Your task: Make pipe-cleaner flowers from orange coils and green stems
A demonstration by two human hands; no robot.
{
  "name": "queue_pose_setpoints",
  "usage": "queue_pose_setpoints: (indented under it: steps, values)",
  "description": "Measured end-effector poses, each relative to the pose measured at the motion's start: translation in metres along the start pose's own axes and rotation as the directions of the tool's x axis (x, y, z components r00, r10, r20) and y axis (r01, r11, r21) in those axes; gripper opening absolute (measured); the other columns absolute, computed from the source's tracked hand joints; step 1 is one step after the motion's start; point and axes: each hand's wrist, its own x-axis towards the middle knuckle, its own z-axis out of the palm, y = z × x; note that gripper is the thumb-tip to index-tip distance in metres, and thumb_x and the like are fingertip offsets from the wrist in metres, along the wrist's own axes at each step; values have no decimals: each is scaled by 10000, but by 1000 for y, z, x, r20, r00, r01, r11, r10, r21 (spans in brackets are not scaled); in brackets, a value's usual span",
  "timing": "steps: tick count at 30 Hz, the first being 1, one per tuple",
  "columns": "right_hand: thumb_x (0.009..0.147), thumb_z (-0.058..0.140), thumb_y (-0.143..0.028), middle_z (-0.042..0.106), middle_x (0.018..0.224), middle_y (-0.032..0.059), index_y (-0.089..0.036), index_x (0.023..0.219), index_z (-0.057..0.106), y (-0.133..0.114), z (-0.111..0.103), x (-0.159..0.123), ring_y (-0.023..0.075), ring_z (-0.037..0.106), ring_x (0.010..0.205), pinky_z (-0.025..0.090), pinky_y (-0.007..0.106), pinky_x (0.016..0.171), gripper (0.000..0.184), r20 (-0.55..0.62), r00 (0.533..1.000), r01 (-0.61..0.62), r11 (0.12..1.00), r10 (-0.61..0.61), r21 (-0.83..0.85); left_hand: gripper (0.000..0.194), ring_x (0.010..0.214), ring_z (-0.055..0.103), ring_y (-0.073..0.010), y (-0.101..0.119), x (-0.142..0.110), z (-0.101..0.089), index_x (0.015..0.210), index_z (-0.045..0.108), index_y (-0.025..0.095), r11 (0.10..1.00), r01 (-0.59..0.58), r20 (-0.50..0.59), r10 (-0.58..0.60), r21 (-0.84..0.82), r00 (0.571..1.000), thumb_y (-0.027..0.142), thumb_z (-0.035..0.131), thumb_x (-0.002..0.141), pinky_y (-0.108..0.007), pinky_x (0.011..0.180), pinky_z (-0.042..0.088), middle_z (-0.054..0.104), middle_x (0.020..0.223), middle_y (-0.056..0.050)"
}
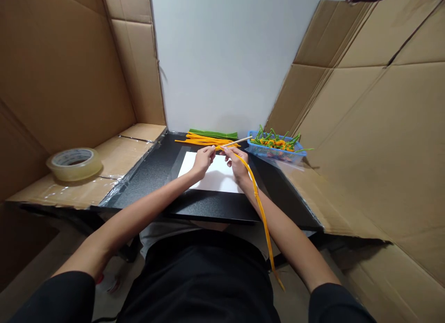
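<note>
An orange pipe cleaner runs between my fingertips and trails down over my right forearm, its end hanging past the table edge. My left hand pinches the orange stretch at the left. Fingers closed, my right hand grips the pipe cleaner together with a thin pale stick that slants up to the right. Where the orange strand meets the stick, the detail is too small to make out. Both hands are above a white sheet on the black table.
Behind my hands lie loose orange pipe cleaners and a green bundle. A blue basket of green and orange twisted pieces stands at the right. On the left cardboard rests a roll of clear tape. Cardboard walls rise on both sides.
</note>
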Motion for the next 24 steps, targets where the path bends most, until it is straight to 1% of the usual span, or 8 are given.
queue_pose_setpoints:
  steps: [5,12,15,17,18,20,22,24]
  values:
    - [607,799,-481,633,721,1,-239,756,673,1,-7,7,127,491,645,283,251,483,311,129,977,-186,977,172,102,387,436,157,-55,11,5,-8,641,391,195,975,157,268,-110,-159,957,479,549,852,-207,423,142,268,570,69]
    - [477,873,-412,543,587,-32,-194,633,629,-9,-30,17,102,475,578,366,244,533,363,388,860,-346,938,332,-34,423,487,273,-60,32,10,-36,580,458,153,974,223,647,-146,-38,748,417,747,740,-210,464,175,346,561,37]
    - [464,891,-350,553,558,-20,-159,589,655,-11,-35,17,94,456,552,328,250,529,328,427,832,-326,935,354,-140,354,502,323,-72,40,13,-45,589,548,125,979,135,736,-204,153,645,355,763,751,-225,485,203,404,554,25]
    - [473,897,-324,559,538,-12,-141,592,690,-11,-37,17,90,441,542,291,251,523,301,413,841,-289,935,350,-204,302,524,364,-86,43,15,-47,628,591,131,939,-67,751,-225,336,620,358,715,783,-234,513,240,447,577,24]
    - [487,897,-322,559,528,-10,-137,595,704,-10,-38,18,91,437,540,277,252,522,288,394,856,-263,937,336,-228,297,531,383,-94,42,15,-47,627,594,141,884,-188,727,-212,427,653,366,685,799,-241,528,254,465,578,24]
    - [531,886,-338,569,527,-5,-142,593,717,-10,-38,19,93,431,543,261,255,523,266,334,900,-201,946,280,-253,307,532,405,-110,37,14,-43,590,576,159,743,-341,603,-104,576,791,359,651,810,-261,550,253,489,557,21]
    - [583,862,-376,583,542,-1,-155,580,716,-8,-36,21,91,403,540,245,260,517,265,254,946,-136,959,200,-249,311,542,417,-133,29,11,-37,568,552,171,650,-352,418,58,673,907,331,632,822,-283,565,224,503,546,5]
    - [618,839,-415,595,567,2,-168,581,712,-7,-34,21,92,381,542,235,265,509,280,182,975,-89,971,131,-223,288,591,445,-159,20,6,-28,603,554,178,641,-313,270,167,701,948,307,589,857,-296,587,210,532,590,-20]
